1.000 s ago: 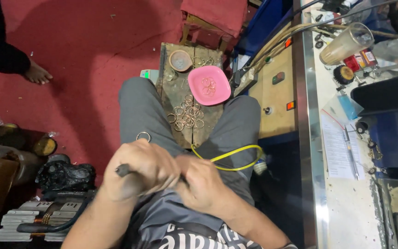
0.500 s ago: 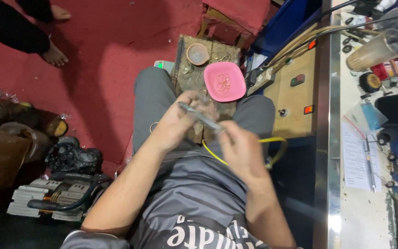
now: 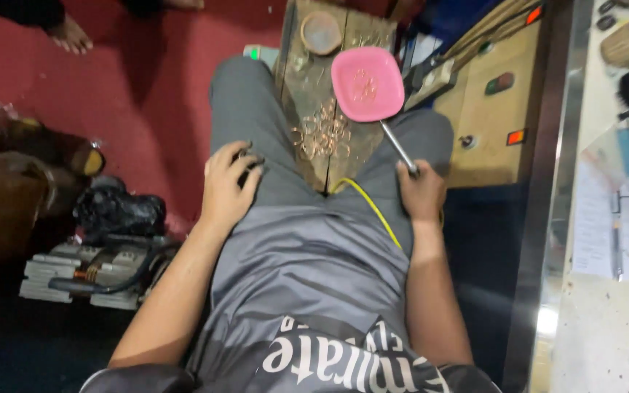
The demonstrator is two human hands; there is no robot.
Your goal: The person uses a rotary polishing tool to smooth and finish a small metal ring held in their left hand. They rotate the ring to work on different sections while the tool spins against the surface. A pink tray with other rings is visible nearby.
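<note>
My left hand [image 3: 227, 183] rests on my left thigh, fingers curled over a small dark object I cannot make out. My right hand [image 3: 421, 191] lies on my right thigh and grips a thin metal rod tool [image 3: 399, 145], whose tip points up toward a pink square dish [image 3: 367, 83]. A yellow cable [image 3: 370, 205] runs from near the right hand across my lap. Between my knees stands a worn wooden block [image 3: 313, 87] with a heap of copper-coloured wire rings [image 3: 323, 135] on it, next to the dish.
A small round bowl [image 3: 322, 32] sits at the block's far end. Red carpet [image 3: 161, 94] lies to the left, with a black machine part [image 3: 119, 211] and a wound coil unit [image 3: 89, 274]. A metal-edged workbench [image 3: 606, 218] with papers runs along the right. Another person's bare foot [image 3: 71, 35] shows top left.
My hands were together in front of my chest on the rod; now they have parted and dropped onto my thighs, the right one keeping the rod. The view has tilted forward.
</note>
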